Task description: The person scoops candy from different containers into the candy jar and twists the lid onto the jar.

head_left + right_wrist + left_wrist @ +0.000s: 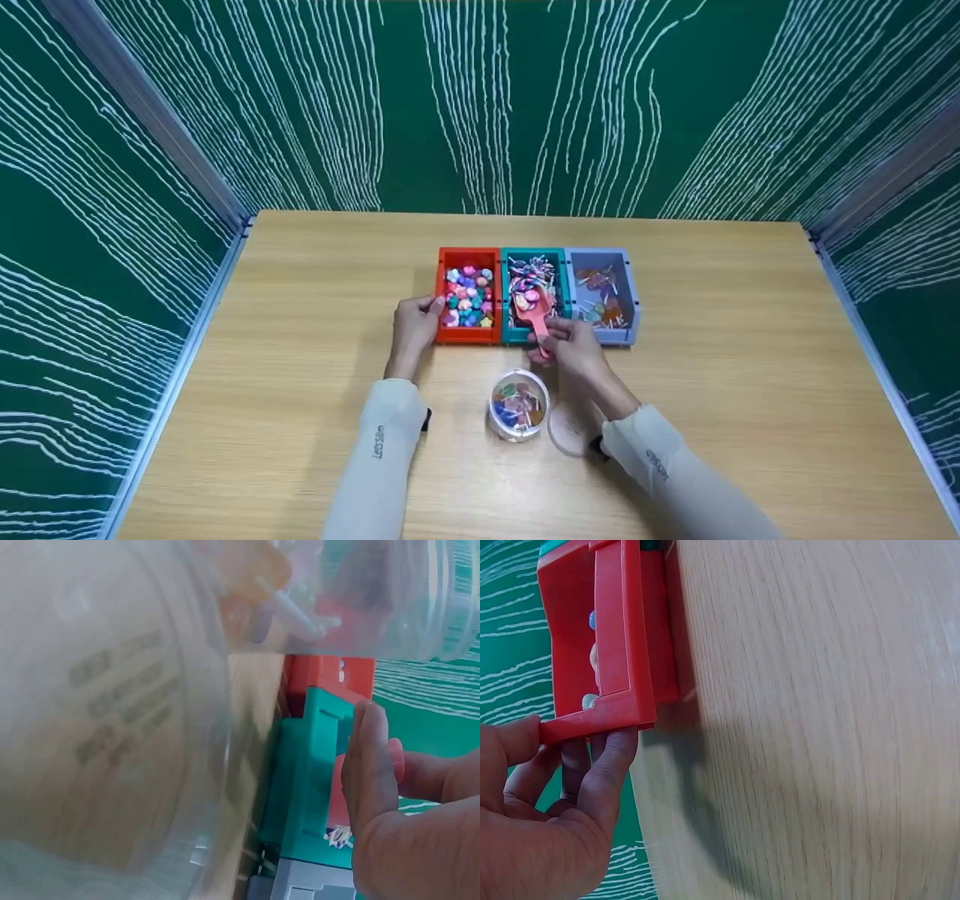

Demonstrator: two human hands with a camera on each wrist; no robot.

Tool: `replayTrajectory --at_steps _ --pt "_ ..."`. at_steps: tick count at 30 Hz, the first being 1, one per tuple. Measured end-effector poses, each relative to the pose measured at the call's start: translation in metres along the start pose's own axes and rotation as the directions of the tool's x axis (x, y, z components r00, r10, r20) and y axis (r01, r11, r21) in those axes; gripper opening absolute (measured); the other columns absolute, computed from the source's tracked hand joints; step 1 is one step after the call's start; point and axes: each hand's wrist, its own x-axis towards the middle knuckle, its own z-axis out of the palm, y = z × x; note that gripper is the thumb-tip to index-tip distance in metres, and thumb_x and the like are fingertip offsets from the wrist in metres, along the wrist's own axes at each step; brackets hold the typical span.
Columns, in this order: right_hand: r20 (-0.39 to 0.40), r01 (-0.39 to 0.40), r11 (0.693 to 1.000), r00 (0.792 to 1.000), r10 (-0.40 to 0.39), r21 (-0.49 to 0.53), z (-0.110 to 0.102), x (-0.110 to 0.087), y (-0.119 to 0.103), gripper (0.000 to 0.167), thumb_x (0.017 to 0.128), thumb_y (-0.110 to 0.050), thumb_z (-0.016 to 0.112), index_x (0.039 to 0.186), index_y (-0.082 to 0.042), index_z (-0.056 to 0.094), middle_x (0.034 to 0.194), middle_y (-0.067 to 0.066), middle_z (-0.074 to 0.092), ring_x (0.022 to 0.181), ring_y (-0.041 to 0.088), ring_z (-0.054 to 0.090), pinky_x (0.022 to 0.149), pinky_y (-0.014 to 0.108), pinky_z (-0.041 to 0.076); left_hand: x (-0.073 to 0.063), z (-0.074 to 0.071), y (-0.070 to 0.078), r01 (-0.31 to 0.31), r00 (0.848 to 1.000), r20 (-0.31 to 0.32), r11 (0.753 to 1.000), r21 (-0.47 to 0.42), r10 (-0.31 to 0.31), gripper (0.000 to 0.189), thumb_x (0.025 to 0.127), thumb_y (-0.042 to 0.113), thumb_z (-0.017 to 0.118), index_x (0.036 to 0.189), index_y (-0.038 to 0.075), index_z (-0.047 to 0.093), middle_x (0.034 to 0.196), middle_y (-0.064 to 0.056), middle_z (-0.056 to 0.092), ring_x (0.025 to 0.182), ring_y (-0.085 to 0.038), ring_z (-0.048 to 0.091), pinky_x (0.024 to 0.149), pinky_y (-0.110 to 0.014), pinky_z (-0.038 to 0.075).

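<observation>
Three small bins stand joined in a row: a red bin (468, 337) of colourful beads, a teal bin (534, 253) of thin striped pieces and a grey-blue bin (633, 300) of lollipop-like pieces. My left hand (414, 326) grips the red bin's left wall; in the left wrist view the thumb is on the rim (592, 720) and the fingers are outside. A pink scoop (538, 324) is held by its handle in my right hand (576, 349). Its bowl, carrying several bright pieces, overlaps the teal bin. The right wrist view shows this hand (382, 817) partly hiding the scoop (339, 799).
In front of the bins stands a clear round tub (517, 435) holding lollipop-like pieces, without its lid. A clear lid (568, 431) lies beside it, under my right forearm. Green walls with white lines surround the wooden table (720, 315) at the back and sides.
</observation>
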Motion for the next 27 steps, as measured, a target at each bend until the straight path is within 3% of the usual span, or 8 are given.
replayTrajectory --at_steps 3,12,19,27 --pt "0.004 -0.014 0.999 1.0 0.014 0.033 0.0 0.005 -0.001 0.048 0.104 0.011 0.049 0.15 0.019 0.04 0.122 0.034 0.067 0.069 0.014 0.074 0.072 0.03 0.064 0.001 0.0 -0.001 -0.025 1.0 -0.012 1.0 0.002 0.025 0.029 0.107 0.012 0.062 0.13 -0.002 0.072 0.127 -0.021 0.073 0.115 -0.03 0.066 0.106 -0.046 0.051" --pt "-0.005 -0.042 0.999 0.999 0.042 0.008 0.0 0.005 0.001 0.048 0.105 0.01 0.047 0.153 0.013 0.041 0.126 0.032 0.066 0.075 0.016 0.075 0.08 0.031 0.064 0.0 0.0 0.0 0.008 1.0 0.003 1.0 -0.009 -0.008 0.029 0.108 0.013 0.061 0.131 0.0 0.072 0.127 -0.02 0.073 0.111 -0.028 0.064 0.106 -0.044 0.052" --pt "0.001 -0.056 0.997 0.998 0.056 0.047 -0.002 0.006 0.003 0.049 0.105 0.011 0.048 0.154 0.012 0.041 0.128 0.031 0.066 0.08 0.017 0.075 0.085 0.033 0.063 -0.001 0.0 -0.001 0.015 1.0 0.011 1.0 0.005 -0.015 0.026 0.109 0.014 0.06 0.123 0.0 0.078 0.109 -0.016 0.072 0.098 -0.026 0.058 0.091 -0.039 0.05" --pt "-0.001 -0.027 0.999 1.0 0.027 0.036 -0.01 -0.001 0.007 0.052 0.106 0.009 0.049 0.157 0.008 0.039 0.127 0.028 0.07 0.081 0.017 0.075 0.086 0.033 0.063 -0.001 0.0 0.0 -0.006 1.0 -0.003 1.0 0.009 0.006 0.027 0.108 0.012 0.061 0.127 -0.001 0.075 0.115 -0.019 0.075 0.102 -0.027 0.062 0.098 -0.042 0.053"
